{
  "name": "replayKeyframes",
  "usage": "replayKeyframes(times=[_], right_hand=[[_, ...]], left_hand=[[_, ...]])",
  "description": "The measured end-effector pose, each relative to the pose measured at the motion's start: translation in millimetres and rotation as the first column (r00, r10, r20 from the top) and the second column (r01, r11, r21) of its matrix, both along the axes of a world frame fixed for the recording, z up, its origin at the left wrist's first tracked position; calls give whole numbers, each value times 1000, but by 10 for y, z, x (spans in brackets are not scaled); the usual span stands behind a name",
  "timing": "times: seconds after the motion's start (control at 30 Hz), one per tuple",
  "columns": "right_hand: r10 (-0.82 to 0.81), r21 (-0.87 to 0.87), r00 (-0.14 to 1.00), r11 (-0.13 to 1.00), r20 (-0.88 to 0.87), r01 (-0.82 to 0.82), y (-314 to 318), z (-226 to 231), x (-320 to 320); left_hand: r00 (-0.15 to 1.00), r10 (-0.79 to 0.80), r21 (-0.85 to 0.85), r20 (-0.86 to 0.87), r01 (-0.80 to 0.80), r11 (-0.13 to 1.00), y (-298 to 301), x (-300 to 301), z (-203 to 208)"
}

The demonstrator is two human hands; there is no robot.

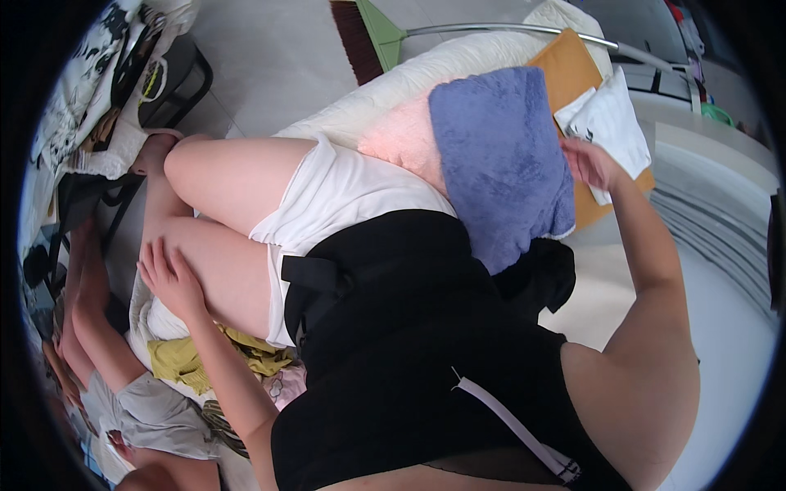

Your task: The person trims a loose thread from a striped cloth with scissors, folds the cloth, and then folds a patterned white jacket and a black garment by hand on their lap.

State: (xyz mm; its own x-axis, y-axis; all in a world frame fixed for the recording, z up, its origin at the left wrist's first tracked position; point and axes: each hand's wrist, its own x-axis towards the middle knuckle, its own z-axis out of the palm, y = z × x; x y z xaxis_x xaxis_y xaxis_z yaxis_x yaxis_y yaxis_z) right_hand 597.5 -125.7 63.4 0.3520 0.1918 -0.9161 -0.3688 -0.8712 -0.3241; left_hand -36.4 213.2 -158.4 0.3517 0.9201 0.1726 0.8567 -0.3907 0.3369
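My left hand [170, 278] lies flat on my bare leg, fingers spread, holding nothing. On the other side, my right hand [594, 164] is at the right edge of a folded blue towel [499, 155]. Its fingers look loosely stretched and apart; whether they touch the towel is hard to tell. A folded white cloth [618, 123] with a dark print is right beside that hand, on a flat orange-brown piece [565, 61]. The blue towel partly covers a fluffy pink towel [401, 135].
A white quilted pad [352, 102] stretches beneath the towels. Behind it lies a broom [377, 41] with a green head. Clothes hang over a black chair [176, 78] at left. Another person's legs [106, 335] and yellow-green cloth [184, 360] are at lower left.
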Motion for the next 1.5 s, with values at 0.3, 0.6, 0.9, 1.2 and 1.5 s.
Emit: replayKeyframes(times=[0.3,0.6,0.9,1.2,1.5], right_hand=[[486,-385,873,816,50,-432,-2121,-604,-1263],[952,-552,288,187,-102,-812,-893,-1971,-1176],[951,-360,20,137,309,-923,1048,-2134,-1110],[808,110,-60,-153,586,-982,2744,-2176,-2555],[738,388,42,-305,673,-870,3466,-1640,-4486]], left_hand=[[973,111,-111,200,-90,990,-454,-64,77],[597,664,-628,450,-316,711,-2384,-85,535],[103,916,-911,-388,-194,-364,-6029,382,-26],[-53,870,-846,-491,-211,-490,-5575,1059,683],[66,847,-840,-528,-186,-509,-5129,1126,908]])
